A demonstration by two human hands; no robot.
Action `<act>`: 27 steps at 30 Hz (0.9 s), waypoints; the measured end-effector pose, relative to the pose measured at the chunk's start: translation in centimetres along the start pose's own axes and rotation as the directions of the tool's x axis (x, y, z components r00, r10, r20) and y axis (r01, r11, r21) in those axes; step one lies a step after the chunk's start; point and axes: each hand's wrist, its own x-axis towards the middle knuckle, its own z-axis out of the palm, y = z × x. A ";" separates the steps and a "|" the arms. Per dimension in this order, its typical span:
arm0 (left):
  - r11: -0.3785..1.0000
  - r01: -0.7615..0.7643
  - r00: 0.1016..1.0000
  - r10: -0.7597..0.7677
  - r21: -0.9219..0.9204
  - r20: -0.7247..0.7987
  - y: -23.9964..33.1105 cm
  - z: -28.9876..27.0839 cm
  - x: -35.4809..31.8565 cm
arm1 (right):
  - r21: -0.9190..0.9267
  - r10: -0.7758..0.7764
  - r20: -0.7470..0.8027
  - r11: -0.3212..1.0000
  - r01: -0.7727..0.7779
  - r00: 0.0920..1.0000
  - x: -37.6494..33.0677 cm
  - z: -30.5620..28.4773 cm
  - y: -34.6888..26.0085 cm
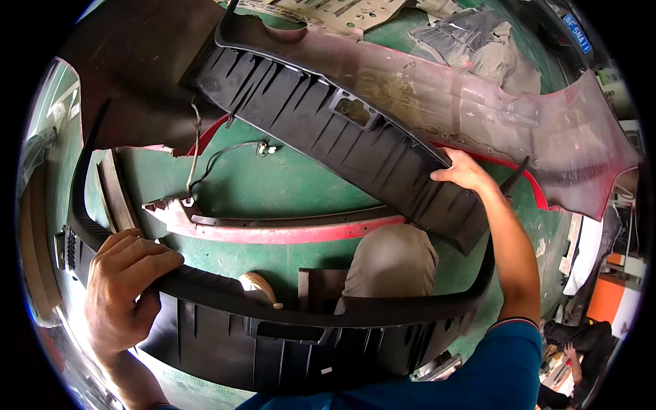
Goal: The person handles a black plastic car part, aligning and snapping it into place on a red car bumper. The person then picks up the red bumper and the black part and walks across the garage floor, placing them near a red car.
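Observation:
A curved black plastic car bumper trim (287,342) lies across my lap, its two thin ends bending up and away. My left hand (130,290) is closed over its upper edge at the left. Beyond it a second black ribbed trim panel (301,126) slants from upper left to right, with a rectangular cut-out near its far edge. My right hand (465,169) grips this panel's far edge near its right end, the thumb on the ribbed face and the other fingers mostly hidden behind. My bent knee (391,263) shows between the two pieces.
A large dusty bumper cover (478,102) with a red edge lies behind the panel. A red strip (294,232) and a cable with a white connector (265,148) rest on the green floor (239,179). Another person (577,355) sits at the lower right.

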 end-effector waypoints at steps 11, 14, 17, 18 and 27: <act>0.961 -0.040 0.998 0.054 -0.273 0.043 -1.9 -2.6 4.0 | -0.173 -0.188 -0.292 0.975 0.141 0.938 -3.5 -1.8 -8.1; 0.954 0.073 0.997 -0.062 -0.290 0.046 -0.4 -3.5 5.9 | -0.108 -0.296 -0.294 0.955 0.276 0.909 -3.5 -4.1 -10.6; 0.865 0.324 0.945 -0.316 -0.384 0.085 -1.5 -4.0 8.4 | -0.062 -0.414 -0.332 0.906 0.418 0.848 -3.4 -5.6 -14.2; 0.876 0.319 0.945 -0.324 -0.361 0.047 -2.6 -4.1 8.9 | -0.044 -0.445 -0.323 0.888 0.457 0.835 -3.3 -6.2 -15.6; 0.750 0.032 0.626 0.501 0.661 -0.598 -1.1 -9.2 13.8 | -0.208 -0.649 -0.325 0.759 0.617 0.688 -2.8 -9.8 -26.5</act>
